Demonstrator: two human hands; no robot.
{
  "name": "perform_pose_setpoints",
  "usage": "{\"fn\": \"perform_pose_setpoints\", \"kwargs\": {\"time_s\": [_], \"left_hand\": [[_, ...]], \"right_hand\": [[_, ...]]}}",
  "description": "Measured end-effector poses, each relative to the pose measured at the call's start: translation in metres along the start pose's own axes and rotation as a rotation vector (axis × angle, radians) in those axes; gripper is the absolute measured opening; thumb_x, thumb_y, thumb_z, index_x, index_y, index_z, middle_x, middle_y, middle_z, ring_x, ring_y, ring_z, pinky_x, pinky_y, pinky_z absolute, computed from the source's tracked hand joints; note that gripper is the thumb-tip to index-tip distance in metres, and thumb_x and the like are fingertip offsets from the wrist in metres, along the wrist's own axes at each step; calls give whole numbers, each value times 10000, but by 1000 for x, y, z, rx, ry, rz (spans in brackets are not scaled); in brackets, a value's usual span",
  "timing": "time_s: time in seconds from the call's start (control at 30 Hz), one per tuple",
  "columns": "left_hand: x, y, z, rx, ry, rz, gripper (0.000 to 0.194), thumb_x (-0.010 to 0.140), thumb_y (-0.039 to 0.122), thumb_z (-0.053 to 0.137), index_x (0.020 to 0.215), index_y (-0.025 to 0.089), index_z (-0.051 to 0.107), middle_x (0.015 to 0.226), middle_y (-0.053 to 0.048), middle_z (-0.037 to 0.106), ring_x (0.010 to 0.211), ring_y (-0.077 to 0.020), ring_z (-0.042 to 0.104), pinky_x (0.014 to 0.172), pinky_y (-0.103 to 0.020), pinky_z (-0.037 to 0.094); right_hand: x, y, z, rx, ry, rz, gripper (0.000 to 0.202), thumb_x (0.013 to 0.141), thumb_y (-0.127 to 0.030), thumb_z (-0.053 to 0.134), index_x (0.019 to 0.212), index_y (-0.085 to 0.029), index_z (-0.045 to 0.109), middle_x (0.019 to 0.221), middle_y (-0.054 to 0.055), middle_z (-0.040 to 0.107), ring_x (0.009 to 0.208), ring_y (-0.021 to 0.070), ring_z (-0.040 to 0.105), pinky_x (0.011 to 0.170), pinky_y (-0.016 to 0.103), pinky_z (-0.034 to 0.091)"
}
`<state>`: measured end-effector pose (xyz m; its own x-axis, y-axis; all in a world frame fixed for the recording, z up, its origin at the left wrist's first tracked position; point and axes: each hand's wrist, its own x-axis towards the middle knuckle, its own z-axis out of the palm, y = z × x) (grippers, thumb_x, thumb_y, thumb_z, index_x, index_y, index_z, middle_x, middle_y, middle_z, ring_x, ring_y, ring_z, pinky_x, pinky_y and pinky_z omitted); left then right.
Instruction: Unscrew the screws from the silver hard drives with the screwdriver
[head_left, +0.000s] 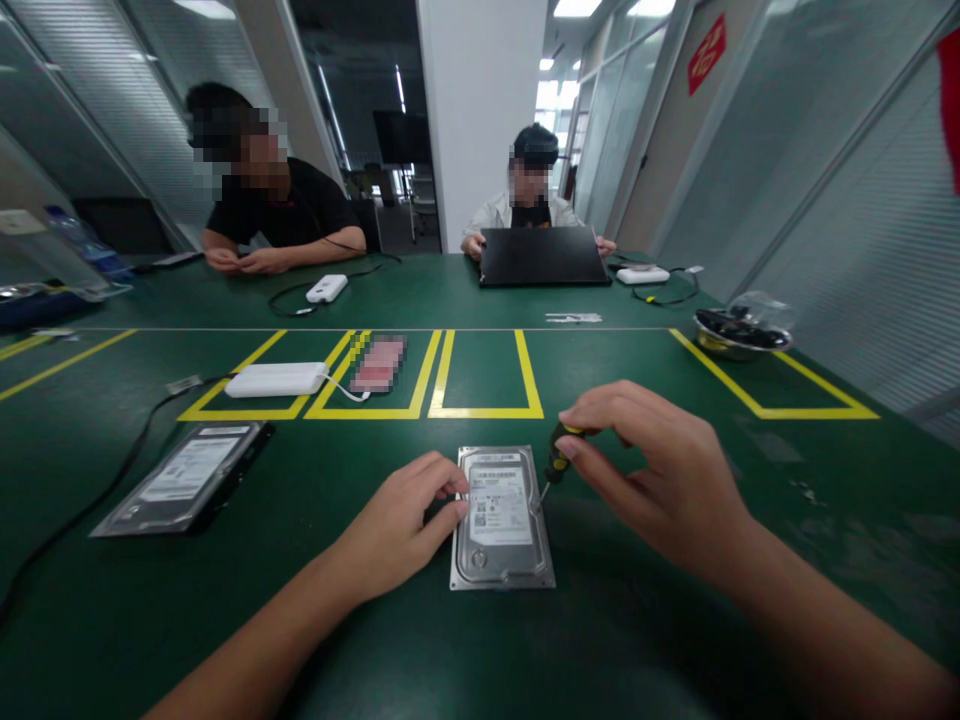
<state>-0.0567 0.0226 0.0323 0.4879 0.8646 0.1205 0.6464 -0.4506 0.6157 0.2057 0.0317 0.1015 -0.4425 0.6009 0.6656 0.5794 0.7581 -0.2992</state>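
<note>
Hard drive (501,515) lies flat, label up, on the green counter (637,640), between both hands. Left hand (397,515) at its left long edge: fingers curled, thumb and forefinger tips at the rim; cannot tell whether they pinch it or only press. Right hand (652,450) pinches the dark-and-yellow handle of a screwdriver (557,458) between thumb and fingers, shaft tilted, tip by the drive's right edge.

Handling, as judged: a rigid metal case, probably dense for its size, unlikely to flex; smooth faces might slip under a light touch, and the whole could skate sideways on the counter. Innards likely dislike knocks. Best hold: both long side edges, clear of the screwdriver tip. Second drive (184,475) lies well apart, to the left.
</note>
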Motion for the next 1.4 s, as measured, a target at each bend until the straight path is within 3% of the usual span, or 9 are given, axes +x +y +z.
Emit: {"fn": "perform_pose_setpoints", "kwargs": {"time_s": [0.37, 0.57, 0.8, 0.97, 1.1, 1.27, 1.4], "left_hand": [[-3, -12, 7, -43, 36, -4, 52, 919, 212, 536, 917, 198, 585, 884, -7, 562, 826, -158, 528, 731, -296, 421], [-6, -9, 5, -25, 39, -5, 62, 931, 226, 528, 930, 203, 585, 893, -5, 561, 833, -154, 531, 729, -293, 423], [-5, -9, 5, 1, 19, 1, 72, 934, 238, 519, 935, 199, 580, 902, -13, 563, 847, -163, 532, 738, -307, 430], [-6, -8, 1, 10, 8, 9, 87, 929, 253, 523, 962, 202, 585, 931, -25, 577, 861, -173, 534, 729, -307, 439], [-9, -4, -5, 29, -36, 14, 113, 915, 290, 555, 988, 210, 584, 972, -33, 588, 878, -184, 539, 734, -309, 448], [-12, 0, -11, 105, -134, 10, 269, 887, 435, 613, 1060, 235, 565, 1070, -39, 586, 958, -219, 545, 789, -354, 460], [-13, -1, -14, 164, -135, 40, 585, 782, 603, 680, 1214, 241, 523, 1201, -73, 557, 1076, -276, 524, 893, -424, 461]], "right_hand": [[-2, 5, -4, 95, -50, -7, 197, 875, -97, 584, 1044, -177, 646, 1071, 60, 701, 1007, 160, 646, 881, 295, 514], [0, 2, -1, 7, -15, 27, 81, 863, -206, 674, 934, -169, 683, 864, 40, 613, 790, 146, 600, 668, 260, 504], [-2, 0, -4, 85, -88, -3, 222, 891, -124, 571, 1093, -147, 659, 1048, 77, 645, 956, 156, 611, 826, 286, 513], [0, 0, -3, 8, -81, 48, 132, 876, -225, 660, 988, -157, 678, 889, 49, 618, 807, 151, 595, 679, 269, 496], [-1, 0, 0, -45, -35, 40, 162, 855, -269, 702, 956, -148, 666, 848, 45, 611, 776, 156, 583, 662, 274, 484], [-1, 0, 3, -89, 3, 13, 167, 855, -276, 705, 924, -134, 649, 822, 47, 612, 751, 156, 575, 658, 276, 470], [-3, 1, 7, -176, 39, -8, 215, 872, -333, 685, 901, -124, 642, 761, 33, 592, 692, 152, 556, 611, 271, 438]]}}
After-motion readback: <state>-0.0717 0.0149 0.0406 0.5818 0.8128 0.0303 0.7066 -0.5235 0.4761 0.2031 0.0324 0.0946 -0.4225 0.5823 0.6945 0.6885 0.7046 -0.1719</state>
